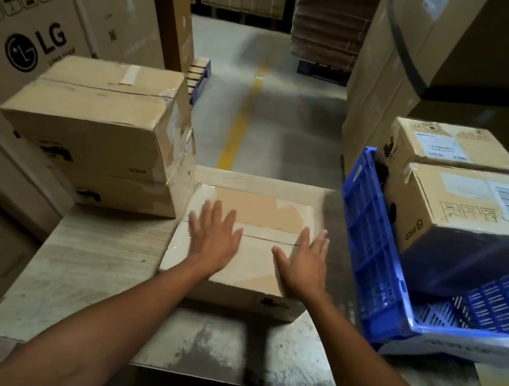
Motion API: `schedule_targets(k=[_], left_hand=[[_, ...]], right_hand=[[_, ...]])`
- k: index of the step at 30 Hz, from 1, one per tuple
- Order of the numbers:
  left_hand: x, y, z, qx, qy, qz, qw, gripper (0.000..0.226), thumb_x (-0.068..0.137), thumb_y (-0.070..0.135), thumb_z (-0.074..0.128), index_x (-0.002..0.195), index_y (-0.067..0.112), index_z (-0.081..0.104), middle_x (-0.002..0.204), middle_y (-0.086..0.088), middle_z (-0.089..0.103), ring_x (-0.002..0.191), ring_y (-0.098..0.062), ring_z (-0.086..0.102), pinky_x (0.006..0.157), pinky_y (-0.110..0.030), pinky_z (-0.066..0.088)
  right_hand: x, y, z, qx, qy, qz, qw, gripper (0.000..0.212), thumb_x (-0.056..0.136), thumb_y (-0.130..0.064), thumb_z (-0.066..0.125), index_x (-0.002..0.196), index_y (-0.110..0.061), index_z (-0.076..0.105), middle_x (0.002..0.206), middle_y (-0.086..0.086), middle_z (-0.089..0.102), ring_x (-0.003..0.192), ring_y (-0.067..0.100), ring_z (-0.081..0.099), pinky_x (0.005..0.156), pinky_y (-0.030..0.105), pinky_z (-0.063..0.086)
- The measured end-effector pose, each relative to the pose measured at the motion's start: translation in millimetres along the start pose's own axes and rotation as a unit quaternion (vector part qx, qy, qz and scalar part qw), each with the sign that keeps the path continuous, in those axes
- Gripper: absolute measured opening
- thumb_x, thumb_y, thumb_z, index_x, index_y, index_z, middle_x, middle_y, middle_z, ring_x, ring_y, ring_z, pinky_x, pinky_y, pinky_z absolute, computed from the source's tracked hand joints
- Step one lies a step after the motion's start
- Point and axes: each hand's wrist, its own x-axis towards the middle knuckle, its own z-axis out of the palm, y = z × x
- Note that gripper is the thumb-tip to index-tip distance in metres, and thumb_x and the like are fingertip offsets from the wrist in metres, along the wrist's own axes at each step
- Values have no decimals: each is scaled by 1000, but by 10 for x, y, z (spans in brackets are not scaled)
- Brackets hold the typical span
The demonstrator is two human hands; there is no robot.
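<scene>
Hands: both are flat on top of the box, palms down, fingers straight and fanned out. The left hand (pixel 214 236) covers the near-left part of the lid and the right hand (pixel 303 265) sits by the right edge. Nothing's gripped or pinched.
Where the box is: the box (pixel 263 214) sits on the counter (pixel 85 248), pretty much dead centre of the view.
Step in hand: my guess is pressing the flaps shut and smoothing the tape.
Doing it well: keep the palms flat with even weight either side of the seam, then sweep outward toward 9 and 3 o'clock so the tape beds down without bubbles. Don't lean hard on the middle, since the lid looks like it could sag.
How the box looks: plain brown cardboard with the top flaps closed. The seam runs side to side under the fingers, with shiny clear tape over it. There's a darker ragged patch at its 12 o'clock edge and a small dark print low on the near face.
At 10 o'clock: stacked boxes (pixel 100 120) just beside the far-left corner. Can't tell if they touch, so watch that if it gets slid.
At 3 o'clock: a tilted blue crate (pixel 370 239) holding two more cartons (pixel 478 213).
Further out: an LG carton (pixel 21 29) at 9–10 o'clock.
</scene>
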Motion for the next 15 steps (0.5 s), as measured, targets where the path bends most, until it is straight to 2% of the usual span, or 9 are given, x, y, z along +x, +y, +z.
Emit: schedule_targets(k=[2, 4, 7, 9, 12, 15], left_hand=[[-13, -142, -31, -6, 7, -77, 997, 61, 101, 58, 28, 155, 30, 25, 166, -15, 9, 151, -45, 2, 117, -66, 6], [-21, -168, -95, -10, -7, -90, 996, 63, 99, 62, 30, 155, 32, 26, 165, -14, 11, 148, -48, 9, 115, -64, 16], [-2, -141, -221, -67, -4, -111, 992, 62, 97, 66, 34, 151, 36, 33, 164, -6, 15, 143, -40, 18, 110, -56, 27], [4, -182, -275, -121, -6, -128, 984, 61, 96, 66, 37, 151, 38, 36, 164, -3, 17, 141, -38, 19, 109, -54, 28], [39, -286, -301, -187, -39, -129, 973, 63, 96, 65, 39, 153, 39, 32, 165, -1, 14, 146, -38, 16, 114, -55, 23], [103, -385, -288, -261, -122, -102, 952, 66, 100, 64, 32, 158, 38, 14, 168, -1, 2, 152, -37, 5, 120, -56, 10]], right_hand=[[-11, -22, -48, 84, -9, 41, 996, 99, 91, -62, 58, 161, -19, 3, 168, 16, 6, 150, 39, 25, 114, 51, 35], [-11, -52, -107, 151, 2, 50, 987, 95, 90, -47, 69, 160, -19, 11, 162, 10, 29, 140, 36, 43, 106, 49, 44], [-34, -165, -244, 199, 23, 63, 978, 85, 88, -28, 72, 156, -19, 22, 150, 8, 48, 131, 34, 53, 103, 50, 50], [-55, -295, -389, 195, 41, 64, 978, 75, 88, -17, 70, 151, -19, 30, 135, 7, 58, 120, 31, 61, 95, 49, 55], [-120, -595, -675, 156, 64, 36, 985, 80, 87, -6, 65, 154, -20, 25, 128, 6, 60, 109, 28, 63, 89, 48, 57], [-236, -952, -919, 84, 77, -7, 993, 88, 88, -13, 64, 159, -24, 13, 142, 10, 51, 125, 37, 52, 101, 57, 47]])
